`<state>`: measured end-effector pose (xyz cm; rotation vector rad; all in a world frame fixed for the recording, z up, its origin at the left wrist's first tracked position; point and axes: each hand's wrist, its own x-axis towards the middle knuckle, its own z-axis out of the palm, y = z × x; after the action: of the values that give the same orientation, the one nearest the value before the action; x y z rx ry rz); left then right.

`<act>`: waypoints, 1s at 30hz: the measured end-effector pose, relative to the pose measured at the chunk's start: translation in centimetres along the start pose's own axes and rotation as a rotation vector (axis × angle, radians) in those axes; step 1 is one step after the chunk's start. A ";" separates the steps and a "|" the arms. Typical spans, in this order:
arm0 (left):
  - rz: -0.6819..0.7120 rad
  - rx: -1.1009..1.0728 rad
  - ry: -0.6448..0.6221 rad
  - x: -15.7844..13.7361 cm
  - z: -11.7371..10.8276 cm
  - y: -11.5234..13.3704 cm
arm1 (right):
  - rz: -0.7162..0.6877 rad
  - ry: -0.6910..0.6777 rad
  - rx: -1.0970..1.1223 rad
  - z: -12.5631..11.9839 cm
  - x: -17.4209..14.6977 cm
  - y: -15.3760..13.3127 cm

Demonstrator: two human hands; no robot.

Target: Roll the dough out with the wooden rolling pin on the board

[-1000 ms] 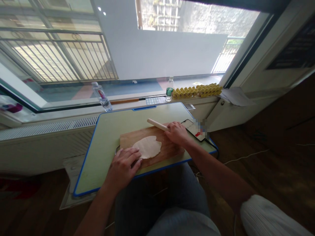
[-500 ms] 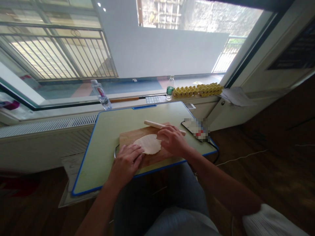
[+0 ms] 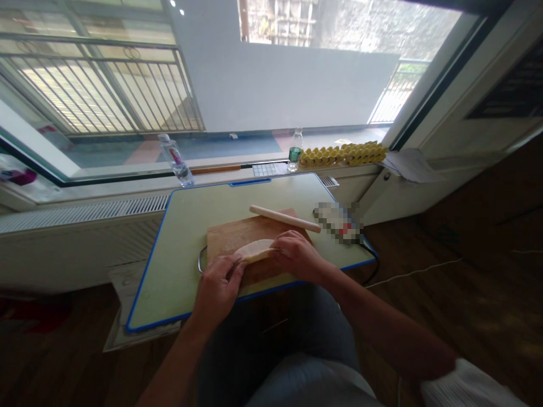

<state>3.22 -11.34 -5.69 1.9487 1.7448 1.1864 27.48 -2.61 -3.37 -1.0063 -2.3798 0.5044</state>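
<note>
A pale flat sheet of dough (image 3: pixel 255 249) lies on a wooden cutting board (image 3: pixel 224 234), its near edge lifted and folded over toward the far side. My left hand (image 3: pixel 220 277) pinches the dough's left end between thumb and fingers. At the opposite end, my right hand (image 3: pixel 297 251) is closed on the dough's right edge, its fingertips partly hidden. Behind the dough, a white rolling pin (image 3: pixel 285 218) rests aslant across the board's far right corner, touched by neither hand.
The board sits on a small pale-green table (image 3: pixel 169 265) with a blue rim. A phone (image 3: pixel 338 221), blurred, lies at the right with a black cable. On the windowsill stand two plastic bottles (image 3: pixel 176 161) and yellow egg trays (image 3: pixel 343 155).
My right hand has moved down off the rolling pin's side to the dough's right edge. The dough, flat before, now has its near edge raised and folded by both hands.
</note>
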 end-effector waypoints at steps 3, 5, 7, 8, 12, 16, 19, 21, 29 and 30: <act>-0.063 0.040 0.049 0.3 0.4 0.0 | 0.109 0.014 0.004 0.5 0.5 0.1; -0.092 0.075 0.047 0.8 0.6 0.0 | 0.162 0.014 -0.003 0.8 1.1 0.0; -0.114 0.110 0.027 1.3 0.6 -0.1 | 0.197 0.004 -0.011 1.0 1.7 -0.1; -0.126 0.125 0.016 1.6 0.6 -0.2 | 0.210 -0.005 -0.020 1.0 2.0 -0.2; -0.159 0.203 -0.023 2.4 0.6 -0.6 | 0.253 -0.067 -0.122 1.0 3.1 -0.9; -0.152 0.327 -0.057 2.8 0.7 -0.9 | 0.272 -0.124 -0.217 0.8 4.0 -1.1; -0.114 0.395 -0.064 2.9 0.7 -0.9 | 0.285 -0.125 -0.234 0.8 4.2 -1.1; -0.092 0.405 -0.039 2.9 0.6 -0.8 | 0.303 -0.113 -0.225 0.8 4.1 -1.1; 0.024 0.384 0.051 1.8 0.0 -0.4 | 0.315 -0.010 -0.089 0.8 3.0 -1.3; 0.043 0.375 0.043 1.6 0.0 -0.3 | 0.308 -0.006 -0.076 0.8 2.9 -1.3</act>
<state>2.89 -9.82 -5.26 2.1861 2.0807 0.9745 24.55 -1.40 -2.50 -1.4183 -2.2743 0.5290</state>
